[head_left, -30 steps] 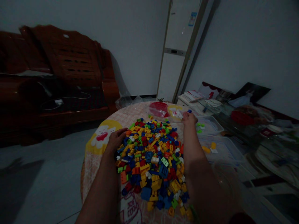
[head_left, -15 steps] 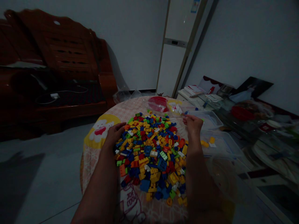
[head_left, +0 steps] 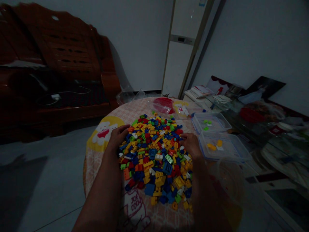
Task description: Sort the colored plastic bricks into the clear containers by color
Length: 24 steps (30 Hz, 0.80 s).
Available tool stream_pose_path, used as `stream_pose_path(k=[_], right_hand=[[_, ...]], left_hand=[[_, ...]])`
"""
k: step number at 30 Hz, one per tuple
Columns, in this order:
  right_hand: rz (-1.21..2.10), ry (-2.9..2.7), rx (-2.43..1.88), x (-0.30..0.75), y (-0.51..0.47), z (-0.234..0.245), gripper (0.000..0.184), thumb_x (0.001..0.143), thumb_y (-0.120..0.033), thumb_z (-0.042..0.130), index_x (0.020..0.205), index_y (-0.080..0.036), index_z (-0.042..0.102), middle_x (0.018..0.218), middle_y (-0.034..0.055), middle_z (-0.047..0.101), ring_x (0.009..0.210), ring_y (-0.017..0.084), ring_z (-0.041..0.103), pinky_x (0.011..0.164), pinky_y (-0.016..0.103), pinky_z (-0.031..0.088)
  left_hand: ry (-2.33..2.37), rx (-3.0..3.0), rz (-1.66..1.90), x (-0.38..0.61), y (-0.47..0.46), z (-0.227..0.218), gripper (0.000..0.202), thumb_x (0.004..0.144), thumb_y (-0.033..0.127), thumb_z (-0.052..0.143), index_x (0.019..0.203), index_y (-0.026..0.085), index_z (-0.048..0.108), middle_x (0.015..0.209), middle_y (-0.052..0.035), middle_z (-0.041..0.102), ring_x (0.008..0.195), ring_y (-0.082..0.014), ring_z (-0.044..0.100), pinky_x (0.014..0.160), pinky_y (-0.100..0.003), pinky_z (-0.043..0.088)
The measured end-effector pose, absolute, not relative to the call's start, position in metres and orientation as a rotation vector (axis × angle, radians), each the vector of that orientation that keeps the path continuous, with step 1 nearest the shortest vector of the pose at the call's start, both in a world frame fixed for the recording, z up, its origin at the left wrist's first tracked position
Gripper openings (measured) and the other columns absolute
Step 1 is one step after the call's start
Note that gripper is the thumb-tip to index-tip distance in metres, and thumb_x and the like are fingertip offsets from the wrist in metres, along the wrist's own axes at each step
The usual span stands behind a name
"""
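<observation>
A big heap of small coloured building bricks covers the middle of a round table with a patterned cloth. My left hand rests on the heap's left edge, fingers curled over the bricks. On the heap's right side lies my right hand, fingers bent down among the bricks. Whether either hand holds a brick is hidden in the dim light.
Two clear plastic boxes stand to the right of the heap: the nearer holds yellow pieces, the farther green ones. A red lid lies at the table's far edge. A dark wooden sofa stands left, a cluttered glass table right.
My right hand has drawn back from the far right of the table, near the boxes, to the heap's right side. The left hand has stayed put.
</observation>
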State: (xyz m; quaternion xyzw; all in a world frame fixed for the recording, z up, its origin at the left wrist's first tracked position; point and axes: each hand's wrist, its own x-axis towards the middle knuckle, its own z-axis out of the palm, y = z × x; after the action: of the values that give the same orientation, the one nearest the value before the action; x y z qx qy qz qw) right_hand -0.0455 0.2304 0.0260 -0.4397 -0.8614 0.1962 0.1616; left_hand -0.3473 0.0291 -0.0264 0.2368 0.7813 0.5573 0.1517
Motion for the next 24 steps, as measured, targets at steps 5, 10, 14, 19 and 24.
stream_pose_path(k=[5,10,14,19,24], right_hand=[[0.37,-2.563,-1.157,-0.044,0.231,0.028,0.041,0.078,-0.012,0.063,0.118,-0.02,0.071,0.106,0.008,0.075,0.097,0.022,0.068,0.085,0.029,0.048],[0.19,-2.704,-0.952,-0.048,0.223,0.024,0.046,0.082,-0.009,0.06,0.126,-0.02,0.065,0.115,0.0102,0.07,0.112,0.024,0.062,0.096,0.031,0.042],[0.169,-2.664,-0.961,-0.053,0.219,0.017,0.036,0.086,-0.018,0.062,0.122,-0.015,0.064,0.112,0.0123,0.07,0.107,0.025,0.063,0.093,0.033,0.043],[0.341,-2.535,-1.005,-0.055,0.224,0.017,0.028,0.079,-0.018,0.066,0.107,-0.017,0.068,0.1,0.0095,0.073,0.096,0.023,0.066,0.085,0.032,0.046],[0.856,-2.053,-1.054,-0.067,0.235,0.027,0.013,0.071,-0.023,0.07,0.081,-0.016,0.07,0.069,0.0021,0.07,0.064,0.019,0.067,0.061,0.027,0.05]], left_hand=[[2.253,0.673,1.578,-0.345,0.029,-0.022,0.054,0.069,0.043,0.066,0.115,0.014,0.072,0.109,-0.0095,0.074,0.104,-0.0279,0.066,0.087,-0.034,0.054],[2.271,0.714,1.564,-0.346,0.029,-0.023,0.055,0.071,0.044,0.064,0.116,0.013,0.072,0.112,-0.0102,0.073,0.105,-0.0279,0.066,0.091,-0.035,0.052],[2.252,0.702,1.572,-0.349,0.029,-0.025,0.055,0.069,0.043,0.065,0.114,0.013,0.072,0.111,-0.0103,0.074,0.103,-0.0275,0.067,0.09,-0.035,0.053],[2.26,0.7,1.59,-0.351,0.029,-0.027,0.052,0.07,0.043,0.065,0.113,0.015,0.073,0.11,-0.0101,0.074,0.101,-0.0272,0.067,0.089,-0.036,0.054],[2.26,0.699,1.603,-0.352,0.03,-0.029,0.05,0.069,0.043,0.065,0.11,0.015,0.074,0.111,-0.0102,0.074,0.101,-0.0277,0.067,0.088,-0.035,0.054]])
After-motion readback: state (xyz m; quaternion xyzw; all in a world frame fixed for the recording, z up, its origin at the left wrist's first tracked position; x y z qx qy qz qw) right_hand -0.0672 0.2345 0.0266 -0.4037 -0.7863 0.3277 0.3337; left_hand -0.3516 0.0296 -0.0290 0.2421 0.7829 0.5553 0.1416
